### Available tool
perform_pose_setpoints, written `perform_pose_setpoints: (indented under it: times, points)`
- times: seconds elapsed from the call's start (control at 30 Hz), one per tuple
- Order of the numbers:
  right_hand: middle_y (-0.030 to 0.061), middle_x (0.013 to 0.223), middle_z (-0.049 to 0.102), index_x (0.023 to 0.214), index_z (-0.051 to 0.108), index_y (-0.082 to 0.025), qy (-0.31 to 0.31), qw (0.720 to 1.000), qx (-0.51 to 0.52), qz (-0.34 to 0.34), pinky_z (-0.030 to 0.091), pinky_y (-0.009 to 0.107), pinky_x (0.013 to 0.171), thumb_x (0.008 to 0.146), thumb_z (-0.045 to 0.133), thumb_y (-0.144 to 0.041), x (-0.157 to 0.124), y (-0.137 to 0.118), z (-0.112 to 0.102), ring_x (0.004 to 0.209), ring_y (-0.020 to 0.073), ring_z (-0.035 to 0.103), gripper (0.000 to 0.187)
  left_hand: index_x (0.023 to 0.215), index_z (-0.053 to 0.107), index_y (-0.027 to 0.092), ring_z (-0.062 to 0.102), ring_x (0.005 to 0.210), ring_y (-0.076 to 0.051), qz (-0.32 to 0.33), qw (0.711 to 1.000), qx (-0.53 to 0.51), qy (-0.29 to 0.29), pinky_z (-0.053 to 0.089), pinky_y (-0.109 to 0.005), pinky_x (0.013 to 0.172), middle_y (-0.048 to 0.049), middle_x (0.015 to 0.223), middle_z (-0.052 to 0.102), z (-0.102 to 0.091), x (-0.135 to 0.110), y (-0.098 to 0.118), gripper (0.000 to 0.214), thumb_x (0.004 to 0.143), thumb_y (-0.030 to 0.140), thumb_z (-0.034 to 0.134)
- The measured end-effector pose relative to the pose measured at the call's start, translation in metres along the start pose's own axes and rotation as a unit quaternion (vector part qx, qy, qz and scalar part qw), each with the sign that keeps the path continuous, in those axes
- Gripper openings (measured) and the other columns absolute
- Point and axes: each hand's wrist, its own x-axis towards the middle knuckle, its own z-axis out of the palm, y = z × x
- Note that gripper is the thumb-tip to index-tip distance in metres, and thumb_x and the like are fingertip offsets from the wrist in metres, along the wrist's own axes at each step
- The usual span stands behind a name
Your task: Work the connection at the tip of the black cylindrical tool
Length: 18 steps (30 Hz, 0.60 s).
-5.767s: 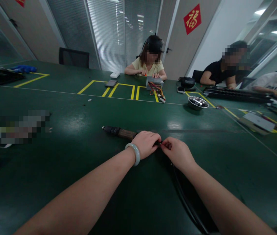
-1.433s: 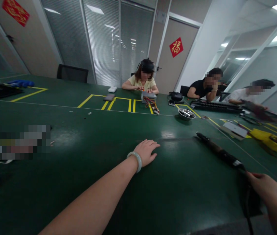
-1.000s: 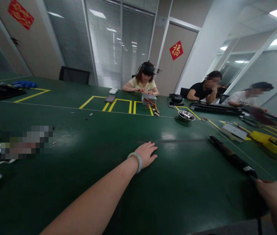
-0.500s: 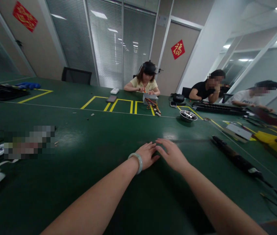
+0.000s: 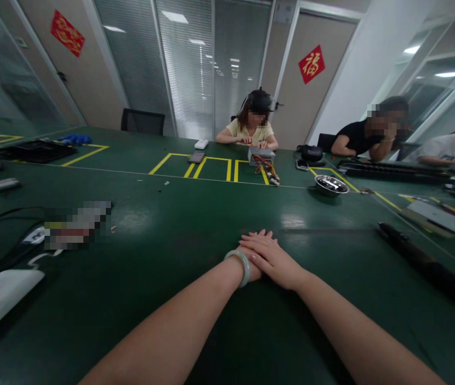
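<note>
My right hand (image 5: 279,263) lies palm down over the back of my left hand (image 5: 255,272), with its fingers stretched out. Both rest on the green table (image 5: 179,224) and hold nothing. Most of the left hand is covered; its outstretched fingertips show past the right hand's fingers. A pale green bangle (image 5: 245,268) circles my left wrist. Nearest on the right lies a black stick-shaped tool (image 5: 420,259). To the left are a blurred-out device (image 5: 78,227) and a white case (image 5: 5,299) joined to a white cable.
Across the table, a person (image 5: 253,125) works at a grey metal box (image 5: 262,155) with coloured cables. Two more people sit at the right. A metal bowl (image 5: 331,185), a phone (image 5: 302,164) and yellow tape lines (image 5: 211,159) are on the far side.
My right hand has moved left onto my left hand; before, they only met at the fingertips. The view has turned left, so the surroundings shift rightward.
</note>
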Motion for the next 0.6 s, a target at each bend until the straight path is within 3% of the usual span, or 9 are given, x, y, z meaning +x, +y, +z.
perform_pose_setpoints:
  times: [0.1, 0.27, 0.4, 0.6]
  points:
    - [0.0014, 0.143, 0.041, 0.135, 0.046, -0.029, 0.0, 1.0, 0.0, -0.001, 0.021, 0.048, 0.113, 0.096, 0.035, -0.045, 0.001, 0.002, 0.002, 0.135, 0.0233, 0.03, 0.044, 0.13, 0.052, 0.024, 0.027, 0.134, -0.034, 0.058, 0.998, -0.01, -0.03, 0.029, -0.054, 0.107, -0.0037, 0.139, 0.047, -0.003, 0.0, -0.008, 0.044, 0.088, 0.032, 0.039]
    - [0.001, 0.143, 0.041, 0.135, 0.046, -0.03, -0.004, 1.0, 0.002, 0.002, 0.022, 0.049, 0.112, 0.096, 0.035, -0.045, 0.001, 0.004, 0.002, 0.134, 0.0245, 0.031, 0.044, 0.131, 0.051, 0.022, 0.027, 0.135, -0.034, 0.114, 0.992, -0.04, -0.02, 0.028, -0.054, 0.108, -0.0044, 0.139, 0.046, -0.002, 0.002, -0.017, 0.045, 0.09, 0.032, 0.033]
    - [0.0003, 0.143, 0.041, 0.135, 0.046, -0.031, -0.009, 1.0, 0.001, 0.009, 0.022, 0.05, 0.113, 0.096, 0.036, -0.046, 0.001, 0.004, 0.002, 0.134, 0.0244, 0.031, 0.044, 0.133, 0.049, 0.022, 0.027, 0.135, -0.033, 0.18, 0.98, -0.054, -0.057, 0.026, -0.053, 0.11, -0.0025, 0.142, 0.042, -0.005, 0.005, -0.022, 0.047, 0.089, 0.03, 0.033]
    - [-0.0003, 0.144, 0.039, 0.135, 0.045, -0.032, -0.011, 1.0, 0.0, 0.013, 0.021, 0.05, 0.113, 0.096, 0.035, -0.045, 0.002, 0.003, 0.003, 0.135, 0.0242, 0.029, 0.043, 0.137, 0.044, 0.023, 0.021, 0.137, -0.036, 0.212, 0.972, -0.078, -0.059, 0.026, -0.056, 0.11, -0.0014, 0.144, 0.04, -0.009, 0.004, -0.03, 0.052, 0.088, 0.035, 0.033]
